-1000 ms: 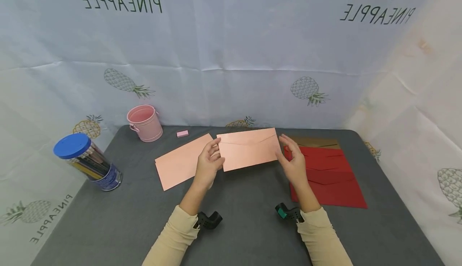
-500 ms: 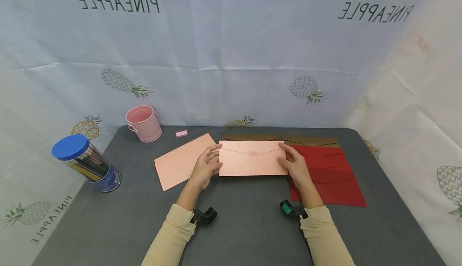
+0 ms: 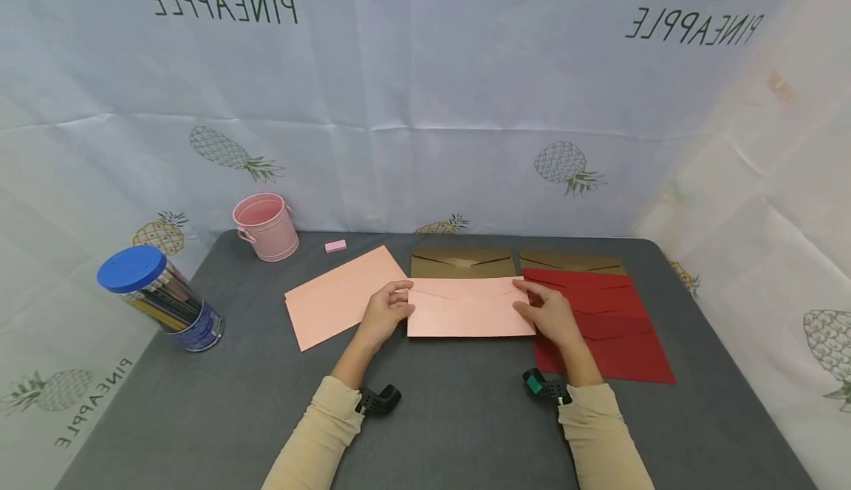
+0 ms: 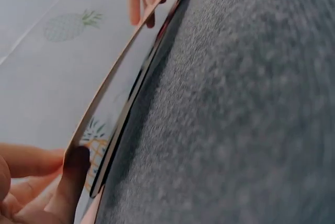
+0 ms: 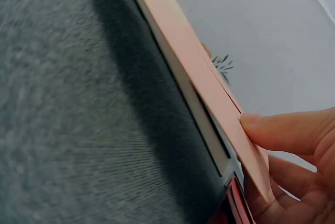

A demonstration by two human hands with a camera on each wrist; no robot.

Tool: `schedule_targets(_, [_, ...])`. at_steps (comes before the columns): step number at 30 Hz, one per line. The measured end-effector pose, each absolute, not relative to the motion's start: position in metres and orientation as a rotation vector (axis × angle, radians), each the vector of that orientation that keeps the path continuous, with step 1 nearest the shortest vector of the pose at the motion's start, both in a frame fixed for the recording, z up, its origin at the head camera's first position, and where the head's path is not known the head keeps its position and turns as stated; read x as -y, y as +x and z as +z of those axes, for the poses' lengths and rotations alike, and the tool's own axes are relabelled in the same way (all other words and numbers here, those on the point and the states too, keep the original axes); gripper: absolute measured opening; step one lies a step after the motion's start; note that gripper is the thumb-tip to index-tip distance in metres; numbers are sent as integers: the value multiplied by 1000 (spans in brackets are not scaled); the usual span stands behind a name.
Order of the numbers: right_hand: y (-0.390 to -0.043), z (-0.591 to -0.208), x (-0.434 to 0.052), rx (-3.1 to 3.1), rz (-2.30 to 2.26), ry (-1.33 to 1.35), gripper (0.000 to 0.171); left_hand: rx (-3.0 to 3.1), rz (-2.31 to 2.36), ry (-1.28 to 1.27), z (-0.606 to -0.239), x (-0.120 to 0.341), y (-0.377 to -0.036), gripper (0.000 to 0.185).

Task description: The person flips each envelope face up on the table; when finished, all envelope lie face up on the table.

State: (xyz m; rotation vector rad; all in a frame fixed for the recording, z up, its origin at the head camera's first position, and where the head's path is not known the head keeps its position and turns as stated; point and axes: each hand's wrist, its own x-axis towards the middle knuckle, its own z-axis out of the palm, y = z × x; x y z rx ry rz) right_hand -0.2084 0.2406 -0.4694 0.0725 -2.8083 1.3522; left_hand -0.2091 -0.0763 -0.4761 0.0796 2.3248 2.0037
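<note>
Between my two hands a pink envelope (image 3: 465,320) is held level, flap side up. My left hand (image 3: 385,311) pinches its left end; in the left wrist view, thumb and fingers of that hand (image 4: 39,182) grip the edge. My right hand (image 3: 550,316) pinches the right end, its thumb on top in the right wrist view. A brown envelope (image 3: 462,262) lies flat behind, partly covered by the pink one. Both wrist views show a narrow gap between the pink envelope (image 5: 199,72) and what lies below.
More pink envelopes (image 3: 346,298) lie slanted at left. Red envelopes (image 3: 612,327) overlap another brown one (image 3: 578,261) at right. Further left stand a pink bucket (image 3: 267,228) and a blue-lidded jar of pencils (image 3: 162,298). A small pink block (image 3: 335,246) lies near the back edge.
The pink envelope has straightened from a tilt and come down toward me, both hands moving with it. The brown envelope behind it has come into view.
</note>
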Motion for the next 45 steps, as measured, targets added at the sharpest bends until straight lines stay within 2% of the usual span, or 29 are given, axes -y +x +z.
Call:
schedule_targets(11, [-225, -469, -234, 2786, 1229, 91, 47, -2815, 1659, 91, -469, 60, -228, 36])
schedule_targets(22, [-249, -465, -228, 2865, 1093, 157, 44, -3000, 1446, 27, -465, 49, -241, 29])
schedule_targets(31, [-247, -463, -218, 2917, 1011, 116, 44, -3057, 1381, 52, -470, 50, -243, 13])
schedule_targets(34, [-246, -463, -216, 2932, 1020, 88, 45, -3050, 1414, 40, -472, 50, -244, 16])
schedule_targets(38, [-246, -465, -214, 2938, 1036, 52, 45, -3013, 1506, 3, -476, 51, -244, 29])
schedule_targets(45, [-246, -467, -211, 2929, 1007, 6, 44, -3014, 1545, 6, -481, 53, -244, 30])
